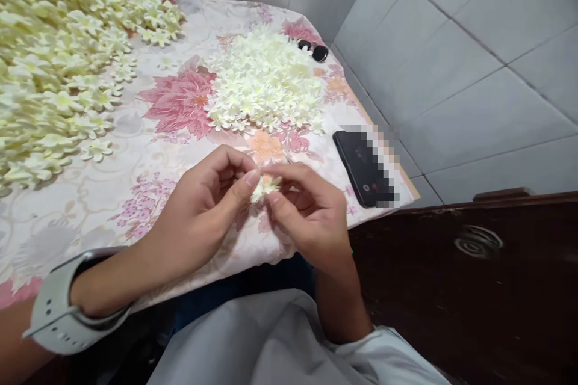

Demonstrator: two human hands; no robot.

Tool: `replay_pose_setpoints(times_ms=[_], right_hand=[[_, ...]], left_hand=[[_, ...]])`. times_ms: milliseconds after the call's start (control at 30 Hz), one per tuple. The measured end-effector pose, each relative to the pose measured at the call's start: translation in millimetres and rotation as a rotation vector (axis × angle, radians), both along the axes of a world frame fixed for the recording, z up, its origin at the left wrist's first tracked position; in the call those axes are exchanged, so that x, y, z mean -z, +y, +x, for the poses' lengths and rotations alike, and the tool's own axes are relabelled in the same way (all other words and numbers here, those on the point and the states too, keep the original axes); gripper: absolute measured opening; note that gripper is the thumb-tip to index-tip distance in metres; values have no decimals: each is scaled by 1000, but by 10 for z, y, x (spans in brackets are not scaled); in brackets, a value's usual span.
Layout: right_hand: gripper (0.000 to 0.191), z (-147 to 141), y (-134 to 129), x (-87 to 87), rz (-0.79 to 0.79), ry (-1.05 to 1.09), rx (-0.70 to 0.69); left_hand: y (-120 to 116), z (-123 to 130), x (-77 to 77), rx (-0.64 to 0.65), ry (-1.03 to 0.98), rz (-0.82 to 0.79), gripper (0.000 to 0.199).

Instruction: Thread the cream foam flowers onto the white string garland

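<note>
Both hands meet over the near part of the table, fingertips almost touching. Between them is a small cream-white artificial flower (pixel 265 189). My left hand (pixel 203 201) is closed in a pinch at the flower's left side, thumb against the index finger. On its right side my right hand (pixel 311 207) pinches the petals with thumb and index finger. The curled fingers hide part of the flower. Just beyond the hands lies a loose heap of white artificial flowers (pixel 268 81).
A large mass of yellowish artificial flowers (pixel 49 72) covers the table's left side. A black phone (pixel 363 168) lies near the right edge, dark sunglasses (pixel 320 53) behind the heap. The floral tablecloth (pixel 135 132) reaches the tiled wall (pixel 474 84). Dark brown furniture (pixel 428 289) stands at right.
</note>
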State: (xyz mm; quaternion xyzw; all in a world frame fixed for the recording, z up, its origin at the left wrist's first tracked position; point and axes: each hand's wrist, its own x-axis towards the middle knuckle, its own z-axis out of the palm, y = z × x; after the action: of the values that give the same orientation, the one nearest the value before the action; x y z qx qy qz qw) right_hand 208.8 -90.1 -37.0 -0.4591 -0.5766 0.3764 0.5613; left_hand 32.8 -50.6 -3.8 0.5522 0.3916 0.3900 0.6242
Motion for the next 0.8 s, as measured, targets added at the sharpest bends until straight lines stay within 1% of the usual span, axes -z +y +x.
replay_pose_setpoints(times_ms=[33,100,200,267,333,400,500,567,633,733,800], right_hand=[[27,1,6,4,-3,-3,-45],[21,3,18,9,-3,7,-93],[18,10,33,16,17,-12,-98],[15,18,40,21,29,-48,-101],[14,28,45,25,12,-65,-107],[15,36,45,24,-22,-40,-107],[25,37,36,20,-86,32,-88],[26,32,26,20,-136,56,-83],[28,26,17,22,-171,72,-69],[31,16,8,27,-189,88,-51],[28,9,5,30,-204,74,-56]], left_hand=[[-1,-2,-7,0,5,-3,25],[-5,-7,-14,-34,43,17,25],[-24,-16,-4,-95,117,106,22],[-42,-21,3,-94,137,145,20],[-53,-22,0,-66,132,142,21],[-51,-19,-10,-42,109,115,28],[-26,-24,-26,-26,63,70,39],[-1,-41,-26,-20,65,44,36],[25,-63,-20,-5,82,39,29],[52,-83,-14,28,107,73,17],[58,-73,-18,34,101,95,16]])
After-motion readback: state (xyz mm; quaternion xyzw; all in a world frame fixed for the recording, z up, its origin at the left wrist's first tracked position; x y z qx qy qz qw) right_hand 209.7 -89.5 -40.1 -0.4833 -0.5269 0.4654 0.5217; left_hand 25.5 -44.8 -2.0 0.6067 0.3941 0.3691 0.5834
